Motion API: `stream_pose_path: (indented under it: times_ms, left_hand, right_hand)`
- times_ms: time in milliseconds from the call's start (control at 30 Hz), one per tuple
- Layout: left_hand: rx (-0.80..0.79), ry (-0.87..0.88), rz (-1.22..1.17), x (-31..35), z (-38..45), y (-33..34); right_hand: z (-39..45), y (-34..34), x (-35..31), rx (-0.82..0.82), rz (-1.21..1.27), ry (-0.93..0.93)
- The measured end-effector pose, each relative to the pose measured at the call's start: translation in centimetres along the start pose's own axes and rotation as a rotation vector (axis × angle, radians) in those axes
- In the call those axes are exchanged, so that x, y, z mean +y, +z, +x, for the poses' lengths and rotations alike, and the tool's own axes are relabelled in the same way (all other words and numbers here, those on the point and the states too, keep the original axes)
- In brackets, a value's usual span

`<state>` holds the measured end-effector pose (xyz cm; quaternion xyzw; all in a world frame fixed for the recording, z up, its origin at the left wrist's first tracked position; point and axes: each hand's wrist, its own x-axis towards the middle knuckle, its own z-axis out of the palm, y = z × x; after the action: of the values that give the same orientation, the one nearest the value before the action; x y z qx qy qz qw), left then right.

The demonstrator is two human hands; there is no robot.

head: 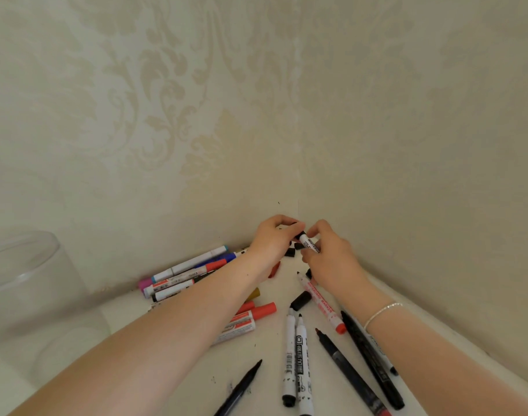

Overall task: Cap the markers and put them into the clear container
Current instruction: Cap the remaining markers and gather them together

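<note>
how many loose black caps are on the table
3 caps: two side by side below the left hand, one beside the red-lettered marker between the wrists. The hands may hide more.

Head camera looks steeply down, close, into a table [265, 349] corner.

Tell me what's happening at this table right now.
A person is capping a whiteboard marker near the corner of the wall. The right hand holds its white barrel while the left hand pinches the black cap at its tip. Many markers still lie on the white table, several in front uncapped, with loose black caps among them. A row of capped markers lies against the wall. The clear container stands at the far left; whether anything is inside cannot be told.
</note>
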<state>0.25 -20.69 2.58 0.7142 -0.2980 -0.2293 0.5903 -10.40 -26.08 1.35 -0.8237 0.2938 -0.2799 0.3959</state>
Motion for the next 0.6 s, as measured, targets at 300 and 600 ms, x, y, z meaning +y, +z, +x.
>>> stream_pose_path:
  times_ms: [300, 600]
  left_hand:
    - [-0.040, 0.014, 0.090, -0.6, -0.3, -0.2]
    - [-0.007, 0.059, 0.274, 1.7, -0.3, -7.4]
  right_hand:
    - [0.4, 0.8, -0.1, 0.033, 0.024, 0.075]
    - [0.4, -0.6, -1.8, -0.274, 0.113, 0.159]
